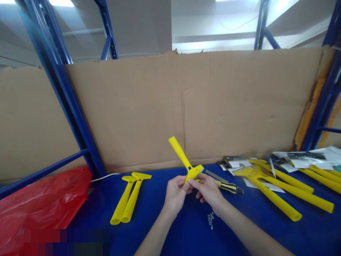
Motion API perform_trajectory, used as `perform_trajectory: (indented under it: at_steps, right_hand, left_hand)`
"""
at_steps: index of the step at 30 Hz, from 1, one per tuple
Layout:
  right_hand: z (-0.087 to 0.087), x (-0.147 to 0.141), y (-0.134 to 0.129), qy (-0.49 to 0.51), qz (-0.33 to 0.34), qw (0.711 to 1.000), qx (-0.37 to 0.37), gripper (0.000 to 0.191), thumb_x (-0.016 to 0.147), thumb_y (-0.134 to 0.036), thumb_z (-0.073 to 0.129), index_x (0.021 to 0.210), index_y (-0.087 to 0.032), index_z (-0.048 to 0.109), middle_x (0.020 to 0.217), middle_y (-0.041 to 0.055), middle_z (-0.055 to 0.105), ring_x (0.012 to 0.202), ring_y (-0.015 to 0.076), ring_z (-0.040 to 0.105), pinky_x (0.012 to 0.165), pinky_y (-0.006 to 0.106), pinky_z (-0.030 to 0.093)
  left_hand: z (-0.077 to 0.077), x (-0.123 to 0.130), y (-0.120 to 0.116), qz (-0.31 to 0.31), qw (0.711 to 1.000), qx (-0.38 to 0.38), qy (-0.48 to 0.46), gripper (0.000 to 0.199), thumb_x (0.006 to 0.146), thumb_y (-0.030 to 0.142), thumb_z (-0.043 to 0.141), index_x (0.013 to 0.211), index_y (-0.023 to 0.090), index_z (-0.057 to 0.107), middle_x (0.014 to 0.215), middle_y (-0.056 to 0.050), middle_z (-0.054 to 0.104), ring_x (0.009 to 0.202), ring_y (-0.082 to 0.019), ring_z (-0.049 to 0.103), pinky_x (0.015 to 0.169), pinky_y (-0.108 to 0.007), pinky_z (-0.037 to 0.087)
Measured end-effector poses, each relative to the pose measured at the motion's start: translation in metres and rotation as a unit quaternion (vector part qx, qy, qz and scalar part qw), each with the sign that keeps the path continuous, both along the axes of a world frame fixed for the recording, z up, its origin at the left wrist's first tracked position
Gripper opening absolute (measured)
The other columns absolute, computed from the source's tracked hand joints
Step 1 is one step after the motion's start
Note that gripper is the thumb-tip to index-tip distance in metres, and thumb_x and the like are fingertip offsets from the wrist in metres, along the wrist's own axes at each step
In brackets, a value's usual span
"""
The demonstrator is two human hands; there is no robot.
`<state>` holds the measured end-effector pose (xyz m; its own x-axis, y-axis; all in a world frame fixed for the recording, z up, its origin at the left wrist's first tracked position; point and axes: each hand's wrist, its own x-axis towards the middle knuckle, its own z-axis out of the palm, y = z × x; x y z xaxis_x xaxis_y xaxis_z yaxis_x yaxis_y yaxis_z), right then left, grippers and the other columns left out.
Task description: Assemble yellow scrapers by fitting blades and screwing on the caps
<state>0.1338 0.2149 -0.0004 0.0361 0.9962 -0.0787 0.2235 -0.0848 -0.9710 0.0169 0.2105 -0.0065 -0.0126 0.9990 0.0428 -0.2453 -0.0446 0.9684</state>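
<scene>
Blue table; hands pinching yellow scraper.

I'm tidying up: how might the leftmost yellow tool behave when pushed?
The leftmost yellow tool is probably light: its handle end looks hollow. It's likely stiff, lying straight. Its broad head should discourage rolling.

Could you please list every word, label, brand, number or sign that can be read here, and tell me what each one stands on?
No text can be read in this view.
Black-and-white packets at the right: any print is too small and blurred to read.
Yellow scraper in the left hand: no lettering can be made out.
Yellow-and-black utility knife: no legible marking.
</scene>
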Motion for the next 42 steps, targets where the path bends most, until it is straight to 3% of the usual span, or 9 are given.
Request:
perform_trajectory:
  at_steps: [7, 14, 23, 32, 42]
  right_hand:
    - [0.005, -0.003, -0.005, 0.067, 0.016, 0.997, 0.018, 0.009, 0.072, -0.021, 0.061, 0.078, -0.015, 0.056, 0.054, -0.0055, 0.057, 0.032, 0.0048, 0.046, 0.027, 0.015, 0.032]
    - [0.005, -0.004, -0.004, 0.082, 0.006, 0.996, 0.023, 0.012, 0.071, -0.023, 0.062, 0.075, -0.015, 0.054, 0.050, -0.0058, 0.056, 0.029, 0.0046, 0.044, 0.025, 0.014, 0.030]
    - [0.006, -0.002, -0.004, 0.075, -0.004, 0.996, 0.036, 0.012, 0.070, -0.023, 0.063, 0.070, -0.016, 0.053, 0.048, -0.0064, 0.055, 0.028, 0.0041, 0.043, 0.025, 0.014, 0.030]
    - [0.005, 0.001, -0.003, 0.071, 0.012, 0.997, 0.040, 0.011, 0.069, -0.020, 0.063, 0.071, -0.016, 0.053, 0.045, -0.0081, 0.052, 0.029, 0.0040, 0.042, 0.025, 0.014, 0.029]
    - [0.003, 0.004, -0.003, 0.072, 0.028, 0.996, 0.039, 0.013, 0.069, -0.023, 0.063, 0.069, -0.017, 0.051, 0.044, -0.0071, 0.053, 0.029, 0.0042, 0.042, 0.026, 0.014, 0.029]
  left_hand:
    - [0.003, 0.002, -0.002, 0.006, 1.000, -0.009, -0.002, 0.032, 0.052, 0.021, 0.083, 0.073, 0.008, 0.063, 0.067, -0.006, 0.071, 0.056, -0.012, 0.064, 0.056, -0.022, 0.052]
    - [0.008, 0.005, -0.005, 0.008, 0.999, -0.044, 0.001, 0.024, 0.058, 0.014, 0.079, 0.073, 0.007, 0.061, 0.062, -0.006, 0.070, 0.050, -0.011, 0.062, 0.056, -0.022, 0.053]
    - [0.010, 0.005, -0.008, -0.012, 0.999, -0.039, -0.016, 0.028, 0.056, 0.016, 0.081, 0.074, 0.008, 0.062, 0.060, -0.004, 0.068, 0.052, -0.012, 0.062, 0.057, -0.023, 0.053]
    - [0.014, 0.007, -0.012, -0.015, 0.997, -0.075, -0.012, 0.010, 0.069, 0.000, 0.065, 0.077, 0.006, 0.062, 0.061, -0.006, 0.068, 0.051, -0.011, 0.062, 0.057, -0.023, 0.054]
    - [0.013, 0.008, -0.014, -0.007, 0.997, -0.078, 0.005, 0.015, 0.065, 0.011, 0.073, 0.075, 0.008, 0.063, 0.058, -0.006, 0.066, 0.052, -0.013, 0.063, 0.051, -0.021, 0.051]
